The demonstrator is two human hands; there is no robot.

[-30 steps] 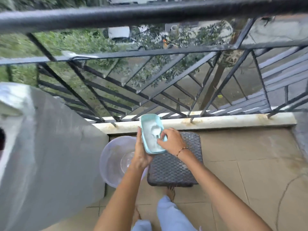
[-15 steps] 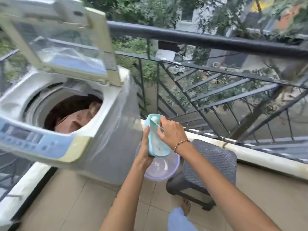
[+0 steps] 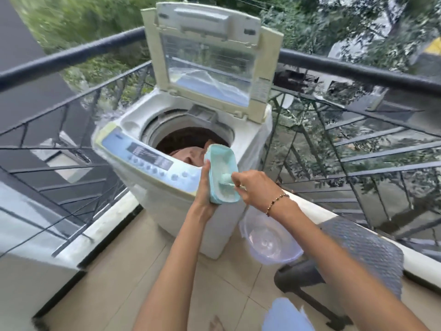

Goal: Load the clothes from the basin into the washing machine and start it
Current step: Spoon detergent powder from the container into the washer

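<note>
The top-loading washing machine [image 3: 167,199] stands in the balcony corner with its lid [image 3: 210,60] raised. Brown clothes [image 3: 188,149] lie inside the drum. My left hand [image 3: 204,187] holds a light blue container [image 3: 223,173] of white powder at the machine's front right corner, just beside the control panel [image 3: 148,158]. My right hand [image 3: 253,186] grips the handle of a small scoop [image 3: 225,181] dipped in the powder. The clear plastic basin [image 3: 269,240] sits on the floor to the right of the machine, with nothing visible in it.
A dark woven stool [image 3: 358,254] stands at the right, touching the basin. Black metal railings [image 3: 358,130] enclose the balcony behind and on both sides of the machine. Beige floor tiles [image 3: 114,283] lie in front. My leg in light blue fabric [image 3: 286,316] shows at the bottom.
My view has swung left from the stool and railing to face the washing machine. Both hands carried the powder container up to the machine's front right corner, the right hand still on the scoop.
</note>
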